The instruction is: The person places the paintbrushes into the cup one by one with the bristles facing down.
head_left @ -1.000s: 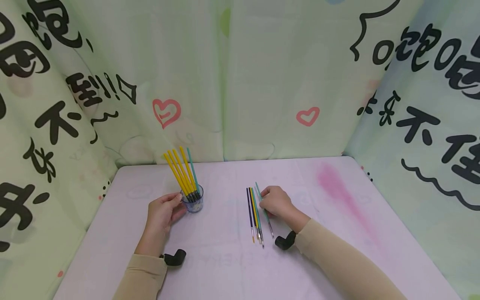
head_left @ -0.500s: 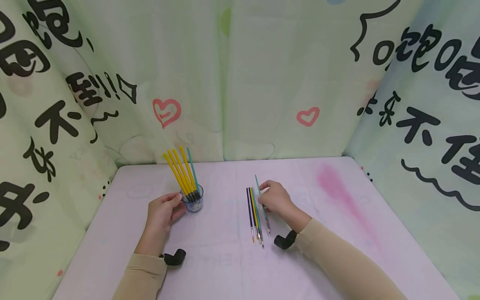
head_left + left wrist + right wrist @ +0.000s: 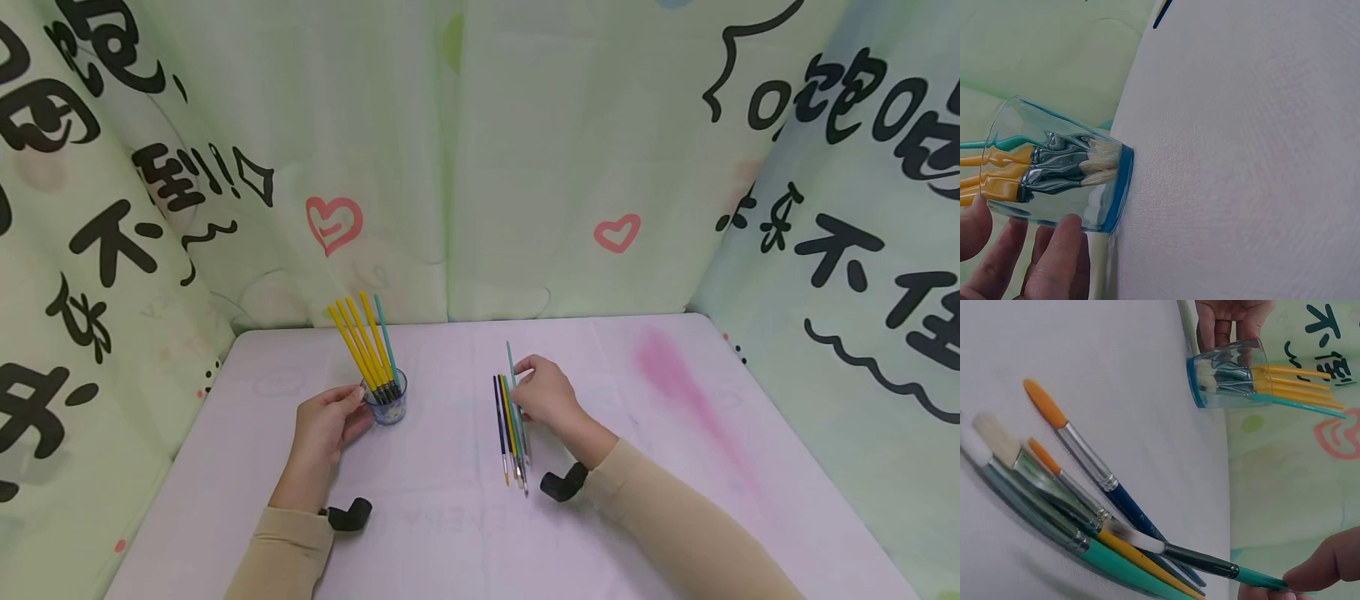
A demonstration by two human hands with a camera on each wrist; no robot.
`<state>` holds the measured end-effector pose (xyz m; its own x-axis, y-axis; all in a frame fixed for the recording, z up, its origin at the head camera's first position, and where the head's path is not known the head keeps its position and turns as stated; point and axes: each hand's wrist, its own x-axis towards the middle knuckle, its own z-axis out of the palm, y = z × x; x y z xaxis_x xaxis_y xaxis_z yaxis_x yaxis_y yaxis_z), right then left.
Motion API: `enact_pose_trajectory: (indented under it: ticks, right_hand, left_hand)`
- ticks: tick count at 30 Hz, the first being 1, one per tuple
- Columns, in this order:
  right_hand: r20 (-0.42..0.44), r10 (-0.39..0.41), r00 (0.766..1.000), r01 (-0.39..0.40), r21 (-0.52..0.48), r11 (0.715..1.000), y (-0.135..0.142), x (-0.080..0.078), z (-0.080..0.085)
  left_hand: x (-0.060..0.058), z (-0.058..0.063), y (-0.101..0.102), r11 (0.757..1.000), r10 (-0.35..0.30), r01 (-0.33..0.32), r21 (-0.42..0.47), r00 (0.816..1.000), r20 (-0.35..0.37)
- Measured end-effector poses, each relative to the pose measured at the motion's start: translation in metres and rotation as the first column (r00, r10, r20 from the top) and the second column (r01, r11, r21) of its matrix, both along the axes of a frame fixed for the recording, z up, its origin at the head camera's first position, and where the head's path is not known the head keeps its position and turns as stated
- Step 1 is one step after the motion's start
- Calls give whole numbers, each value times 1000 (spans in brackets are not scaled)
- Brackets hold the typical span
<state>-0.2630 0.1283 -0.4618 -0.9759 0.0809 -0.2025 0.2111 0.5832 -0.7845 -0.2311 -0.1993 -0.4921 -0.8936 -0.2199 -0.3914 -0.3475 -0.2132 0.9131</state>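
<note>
While apart inside table edges point(image 3: 450, 327), left hand's point(image 3: 326, 429) grip on cup point(image 3: 391, 412), right hand's point(image 3: 550, 392) pinch on brush point(image 3: 1204, 559).

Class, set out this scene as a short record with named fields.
Left hand: touches the clear cup
Right hand: pinches a held teal brush
In cup: four yellow brushes, one teal brush, bristles down
Lying on table: two navy brushes, one yellow brush, another teal brush
Backdrop: pale green curtain
</note>
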Motion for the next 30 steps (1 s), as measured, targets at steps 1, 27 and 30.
enact_pose_trajectory:
  ticks: [1,27,30]
  right_hand:
    - [-6,0,1000,0,-9,1000,-1,0,1]
    - [-248,64,967,-160,-390,907,-44,4,11]
    - [-269,63,961,-177,-421,890,-50,5,15]
  left_hand:
    - [0,0,0,1000,2,-2,-2,1000,3]
    - [-1,1,-1,1000,-6,7,-11,999,32]
    - [-1,1,-1,1000,-16,17,-15,999,34]
